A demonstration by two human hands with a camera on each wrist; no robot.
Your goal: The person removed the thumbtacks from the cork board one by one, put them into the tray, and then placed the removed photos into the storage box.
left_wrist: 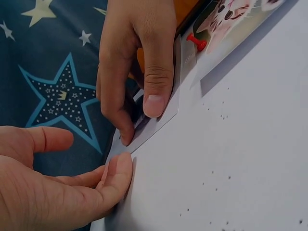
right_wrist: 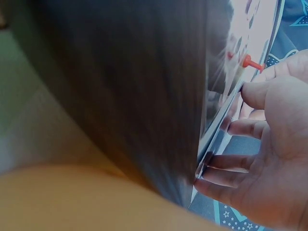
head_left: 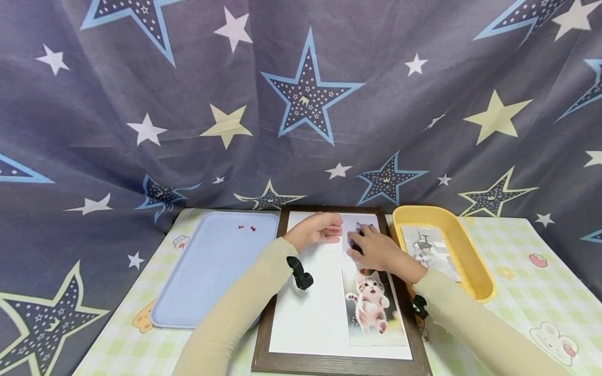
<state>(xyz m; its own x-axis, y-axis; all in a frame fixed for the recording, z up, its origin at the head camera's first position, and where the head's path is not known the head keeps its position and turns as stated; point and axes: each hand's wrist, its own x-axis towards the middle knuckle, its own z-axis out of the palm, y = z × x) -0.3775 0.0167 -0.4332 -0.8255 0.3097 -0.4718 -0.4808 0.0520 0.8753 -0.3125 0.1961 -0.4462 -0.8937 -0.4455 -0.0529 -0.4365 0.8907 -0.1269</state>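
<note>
A white board (head_left: 308, 313) in a dark brown frame lies on the table. At its upper right, a dark photo card (head_left: 358, 243) is mostly hidden by my right hand (head_left: 378, 249), whose spread fingertips press it against the board. My left hand (head_left: 320, 228) is beside the card, its fingers near the card's corner and nothing visible between them. Below, a kitten photo (head_left: 371, 308) lies on the board's right side. A red push pin (left_wrist: 197, 42) stands at the kitten photo's top edge. In the right wrist view, my right hand's straight fingers (right_wrist: 231, 162) touch the card.
A light blue tray (head_left: 202, 282) on the left bears two red push pins (head_left: 246, 228). To the right, a yellow tray (head_left: 470, 256) contains a photo card (head_left: 430, 245). The checked tablecloth (head_left: 512, 313) covers the table, and a starry curtain (head_left: 301, 172) hangs behind.
</note>
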